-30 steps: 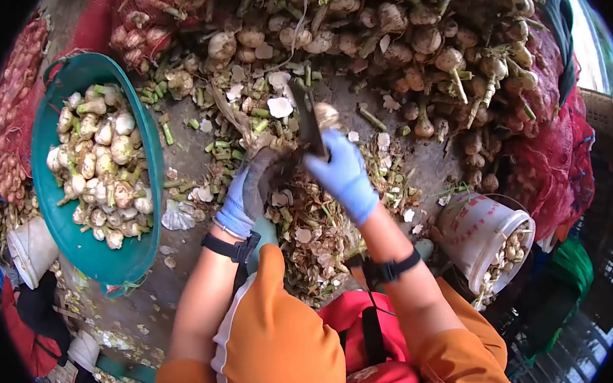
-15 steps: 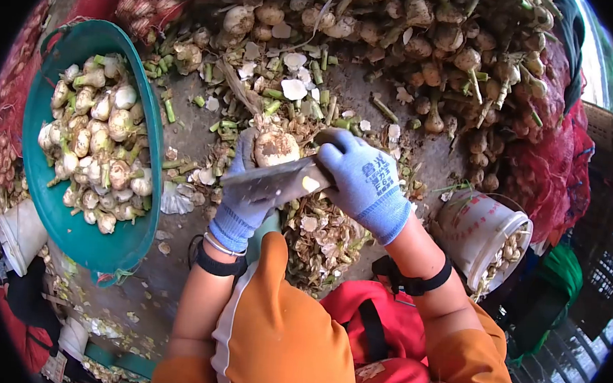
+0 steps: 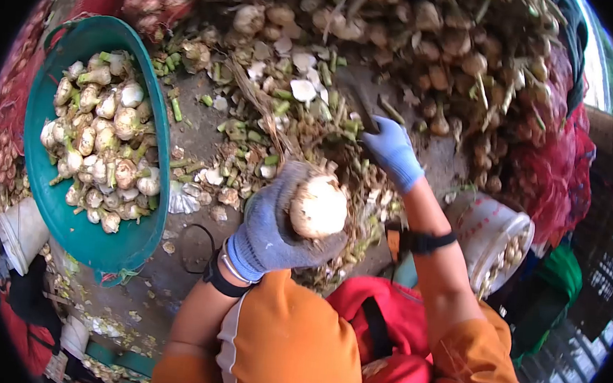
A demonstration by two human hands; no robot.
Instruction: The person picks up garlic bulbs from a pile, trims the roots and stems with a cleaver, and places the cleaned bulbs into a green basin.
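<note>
My left hand (image 3: 268, 221), in a blue-grey work glove, is wrapped round a large garlic bulb (image 3: 318, 208) above my lap. The bulb's pale, cut underside faces up at me, and dry leaves trail from behind it. Farther out to the right, my gloved right hand (image 3: 393, 151) grips a knife (image 3: 362, 104) whose dark blade points away over the scraps. The knife is apart from the bulb, and its handle is mostly hidden in my fist. Cut stems and peelings (image 3: 303, 90) lie on the ground beyond both hands.
A green basin (image 3: 93, 247) with many trimmed garlic bulbs (image 3: 102, 132) stands at the left. Untrimmed garlic (image 3: 433, 43) is heaped at the far side. On the right lies a tilted white bucket (image 3: 477, 234) with small pieces inside, near red mesh sacks (image 3: 548, 182).
The knife has moved from beside the bulb, away to the upper right with my right hand. My left hand has brought the bulb nearer and rightward, turning its pale cut side up.
</note>
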